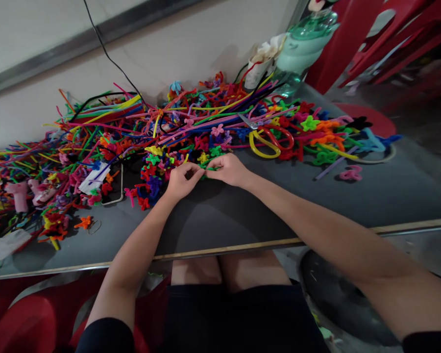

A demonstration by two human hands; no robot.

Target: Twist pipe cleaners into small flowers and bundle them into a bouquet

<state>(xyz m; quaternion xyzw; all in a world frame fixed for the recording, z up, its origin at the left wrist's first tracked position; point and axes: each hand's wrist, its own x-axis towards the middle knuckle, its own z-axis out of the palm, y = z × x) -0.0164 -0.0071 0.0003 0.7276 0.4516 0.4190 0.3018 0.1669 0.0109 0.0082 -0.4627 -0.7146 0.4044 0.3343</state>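
My left hand (pixel 184 181) and my right hand (pixel 231 170) meet over the table's middle, fingertips pinched together. Between them is a small piece of green pipe cleaner (pixel 205 166), mostly covered by the fingers. Just behind and left of my hands lie pipe-cleaner flowers in red, blue, yellow and green, among them a blue one (pixel 153 187). A pink flower (pixel 217 130) rests farther back. Scissors (pixel 263 144) with yellow and red handles lie beyond my right hand, blades pointing to the back left.
Heaped pipe cleaners (pixel 132 117) run along the wall. A phone (pixel 113 189) lies at left, partly under flowers. A green bottle (pixel 301 49) and a paper cup (pixel 257 71) stand at the back right. Red chairs (pixel 385 44) are beyond the table (pixel 220 220).
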